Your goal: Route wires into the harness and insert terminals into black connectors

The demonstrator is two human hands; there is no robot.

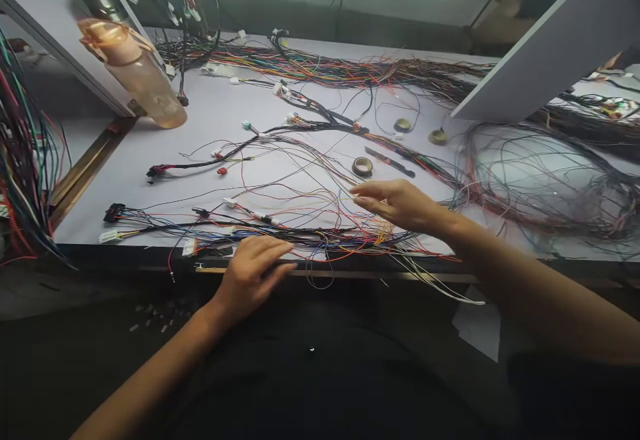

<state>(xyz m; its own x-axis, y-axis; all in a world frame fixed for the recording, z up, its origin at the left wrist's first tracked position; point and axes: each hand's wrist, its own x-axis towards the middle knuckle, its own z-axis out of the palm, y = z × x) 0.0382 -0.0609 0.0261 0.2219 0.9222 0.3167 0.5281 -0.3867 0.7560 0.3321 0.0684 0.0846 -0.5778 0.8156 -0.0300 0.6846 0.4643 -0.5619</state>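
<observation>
My left hand (257, 268) is at the front edge of the bench, fingers loosely stretched and thumb apart, nothing visible in it. It lies by the near wire harness (280, 232), a bundle of black, blue and red wires with a black connector (115, 212) and a white connector (110, 235) at its left end. My right hand (400, 205) reaches in over the loose wires, fingers extended to the left. Thin wires run up to its fingertips; no grip on them shows. Beyond it lies a second, taped harness (320, 127) with several branches.
A roll of tape (363, 166) and a flat dark tool (390, 161) lie behind my right hand. A bottle (145, 83) stands at the left. Long wire bundles (320, 67) stretch across the back, and tangled wires (550, 187) fill the right. A white panel (530, 47) rises there.
</observation>
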